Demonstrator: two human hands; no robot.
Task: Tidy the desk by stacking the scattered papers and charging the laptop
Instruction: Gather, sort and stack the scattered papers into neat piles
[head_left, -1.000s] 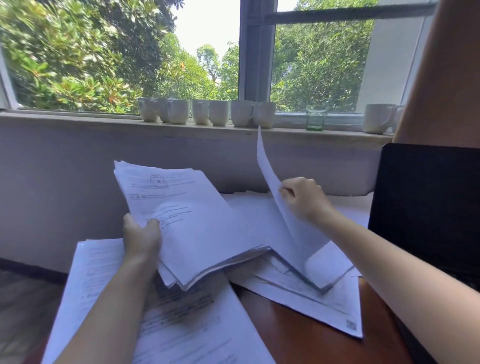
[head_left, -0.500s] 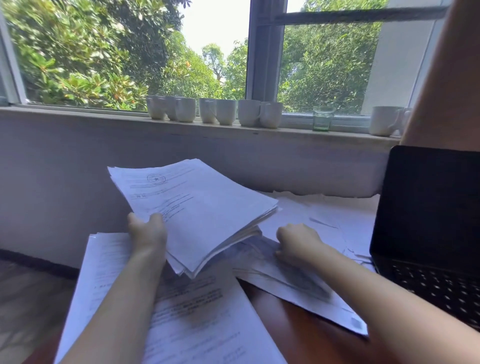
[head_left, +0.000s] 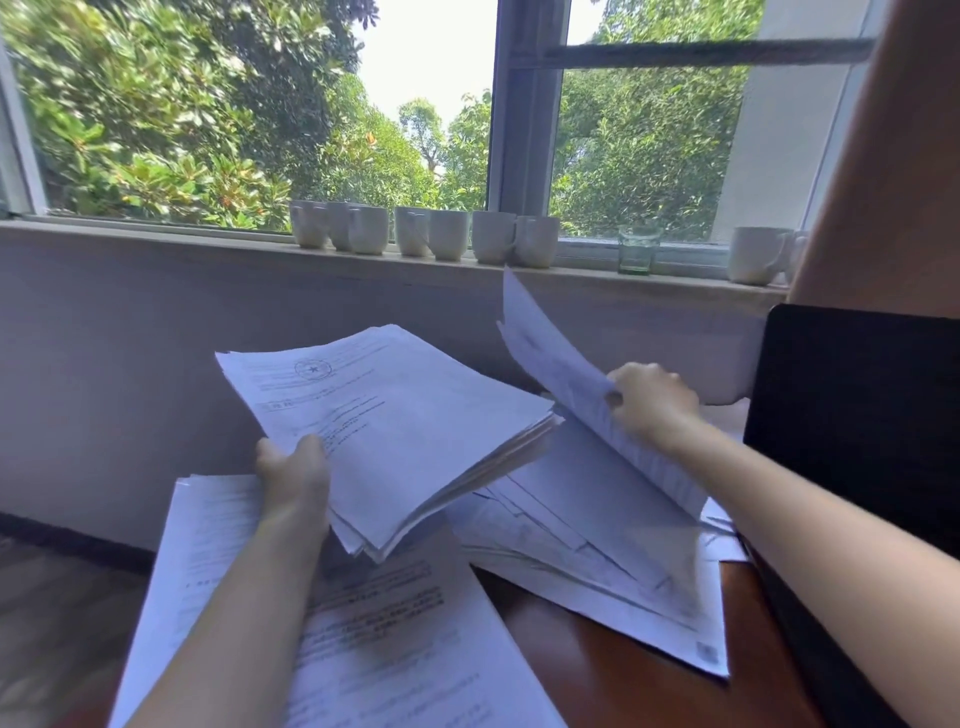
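The left hand (head_left: 293, 470) grips a thick white paper stack (head_left: 395, 426) left of the black laptop (head_left: 857, 415). The right hand (head_left: 652, 402) pinches one lifted white sheet (head_left: 561, 364). Many loose papers (head_left: 597, 561) remain; no charger shows.

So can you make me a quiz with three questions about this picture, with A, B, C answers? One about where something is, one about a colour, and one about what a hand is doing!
1. Where do the white mugs stand?
A. on the windowsill
B. on the laptop
C. on the floor

2. What colour is the bare desk?
A. blue
B. reddish brown
C. yellow

3. What is the left hand doing?
A. lying flat and open on the desk
B. gripping a thick stack of papers
C. holding a mug

Answers:
1 A: the mugs sit in a row on the windowsill under the window.
2 B: the wood showing between the papers is reddish brown.
3 B: its fingers close around the stack's near corner, lifted off the desk.
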